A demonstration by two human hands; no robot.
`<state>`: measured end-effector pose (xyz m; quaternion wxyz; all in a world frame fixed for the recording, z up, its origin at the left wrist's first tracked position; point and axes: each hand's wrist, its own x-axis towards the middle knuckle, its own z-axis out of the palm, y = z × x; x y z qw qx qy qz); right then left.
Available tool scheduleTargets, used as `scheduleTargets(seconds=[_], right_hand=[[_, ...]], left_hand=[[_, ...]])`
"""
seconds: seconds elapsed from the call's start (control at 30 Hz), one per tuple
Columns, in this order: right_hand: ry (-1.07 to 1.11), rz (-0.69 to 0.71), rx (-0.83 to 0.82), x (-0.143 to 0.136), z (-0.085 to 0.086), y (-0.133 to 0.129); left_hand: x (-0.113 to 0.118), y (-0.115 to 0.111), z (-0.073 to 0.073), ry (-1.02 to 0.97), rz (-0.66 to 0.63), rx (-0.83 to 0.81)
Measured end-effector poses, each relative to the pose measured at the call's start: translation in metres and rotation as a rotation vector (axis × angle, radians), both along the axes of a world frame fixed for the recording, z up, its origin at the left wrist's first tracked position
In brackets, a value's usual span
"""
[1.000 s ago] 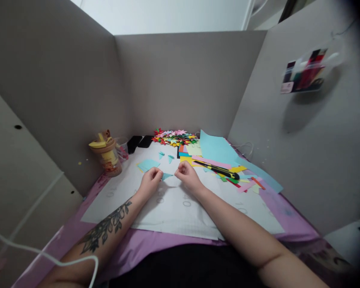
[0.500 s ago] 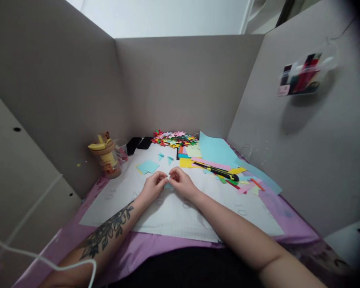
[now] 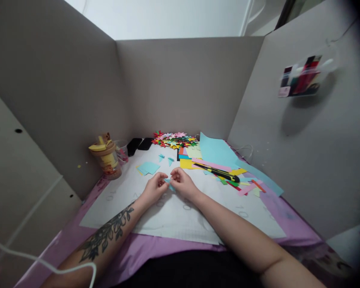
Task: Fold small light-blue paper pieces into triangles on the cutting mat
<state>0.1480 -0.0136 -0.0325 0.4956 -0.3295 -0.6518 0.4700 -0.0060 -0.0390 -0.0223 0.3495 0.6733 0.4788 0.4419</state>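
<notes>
A small light-blue piece of folded paper (image 3: 169, 184) is pinched between my two hands, above the white sheet (image 3: 180, 220). My left hand (image 3: 156, 185) grips its left side with thumb and fingertips. On the other side my right hand (image 3: 181, 182) is closed on the same piece, its fingers hiding part of it. Just beyond the hands lie two small folded blue paper pieces (image 3: 171, 161). A little stack of light-blue paper squares (image 3: 150, 167), with a yellow edge showing, rests to the left of them.
A yellow-and-black box cutter (image 3: 225, 174) lies among paper strips on the right. Behind are a pile of colourful paper stars (image 3: 175, 139) and a large blue sheet (image 3: 216, 150). A cup (image 3: 108, 160) and two black phones (image 3: 134, 146) stand or lie at the left, before grey partitions.
The fingers have shifted slightly, and the blue paper between them has turned so more of it shows. The other things lie as before.
</notes>
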Motion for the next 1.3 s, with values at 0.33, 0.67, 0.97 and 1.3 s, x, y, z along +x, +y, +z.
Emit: scheduleTargets(seconds=[0.33, 0.67, 0.97, 1.3], right_hand=[[0.155, -0.017, -0.166, 0.009, 0.002, 0.005], [-0.352, -0.623, -0.112, 0.023, -0.004, 0.092], [-0.763, -0.685, -0.100, 0.011, -0.018, 0.116], [-1.103, -0.490, 0.103, 0.022, -0.018, 0.094]], left_hand=[[-0.007, 0.009, -0.006, -0.102, -0.008, -0.020], [-0.015, 0.016, -0.008, -0.235, 0.113, -0.039], [-0.026, 0.024, -0.009, -0.204, 0.210, -0.010], [-0.096, 0.056, -0.008, 0.285, 0.537, 0.161]])
